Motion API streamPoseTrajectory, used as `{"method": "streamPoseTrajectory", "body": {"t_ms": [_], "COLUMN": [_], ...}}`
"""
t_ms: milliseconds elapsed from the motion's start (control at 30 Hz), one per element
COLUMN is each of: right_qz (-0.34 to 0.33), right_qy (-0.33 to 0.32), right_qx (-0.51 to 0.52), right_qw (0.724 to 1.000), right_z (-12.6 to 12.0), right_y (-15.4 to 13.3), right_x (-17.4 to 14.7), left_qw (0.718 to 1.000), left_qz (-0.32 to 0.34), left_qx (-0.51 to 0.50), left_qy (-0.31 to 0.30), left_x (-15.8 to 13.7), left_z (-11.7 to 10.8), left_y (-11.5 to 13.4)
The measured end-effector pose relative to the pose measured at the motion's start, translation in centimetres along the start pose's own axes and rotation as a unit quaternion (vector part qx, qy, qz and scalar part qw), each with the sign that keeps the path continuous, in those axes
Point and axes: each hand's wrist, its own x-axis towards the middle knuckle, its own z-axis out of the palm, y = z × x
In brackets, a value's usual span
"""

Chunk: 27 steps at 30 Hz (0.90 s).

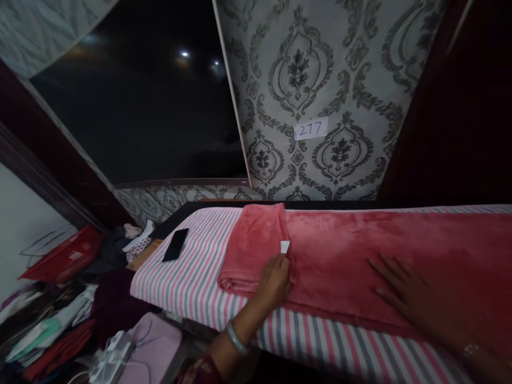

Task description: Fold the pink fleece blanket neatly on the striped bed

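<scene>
A coral-pink plush blanket (340, 250) lies lengthwise, with its left end folded over into a thicker layered section. My left hand (275, 282) is closed on the inner edge of that fold, just below a small white tag (284, 246). Further right, my right hand (406, 293) rests on the blanket's single-level stretch, fingers spread and palm down. The far right end of the blanket runs out of view. Beneath it is a cloth with pink, grey and white stripes (192, 277).
A dark phone (176, 245) lies on the striped cloth, left of the fold. Behind stand a large TV screen (152, 106) and a patterned wall with a paper label (311, 128) reading 277. At lower left are piled clothes (60, 325), a red bag (66, 258) and cables.
</scene>
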Motion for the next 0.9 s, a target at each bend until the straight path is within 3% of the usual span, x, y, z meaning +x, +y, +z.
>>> {"method": "streamPoseTrajectory", "body": {"t_ms": [133,267,333,400,467,533,600,733,900], "right_qz": [0.003,0.048,0.08,0.145,0.227,0.289,0.32,0.331,0.332], "right_qy": [-0.002,0.032,-0.041,-0.145,-0.196,-0.206,-0.21,-0.199,-0.147], "right_qx": [0.077,0.251,0.379,0.513,0.593,0.607,0.591,0.558,0.48], "right_qw": [0.997,0.966,0.921,0.834,0.747,0.712,0.71,0.735,0.799], "right_z": [-1.6,-3.6,-3.8,-3.2,-2.1,-0.9,0.3,2.4,5.1], "right_y": [-0.8,-5.8,-9.6,-13.5,-16.9,-19.5,-21.4,-23.0,-22.9], "right_x": [1.3,5.5,8.4,11.5,14.5,17.1,19.3,23.2,26.7], "left_qw": [0.997,0.984,0.968,0.953,0.952,0.962,0.973,0.986,0.977], "left_qz": [0.017,-0.014,-0.036,-0.047,-0.037,-0.003,0.04,0.083,0.069], "left_qx": [-0.017,-0.106,-0.16,-0.195,-0.195,-0.168,-0.126,-0.038,0.091], "left_qy": [0.069,0.145,0.19,0.227,0.234,0.215,0.187,0.138,0.179], "left_x": [-1.8,-1.0,-0.5,-0.4,-0.6,-1.2,-1.8,-3.4,-4.9], "left_z": [1.2,0.9,0.5,0.0,-0.4,-0.6,-0.6,0.2,3.6], "left_y": [-1.0,-1.2,-0.9,-0.6,-0.4,-0.4,-0.6,-0.9,-1.7]}}
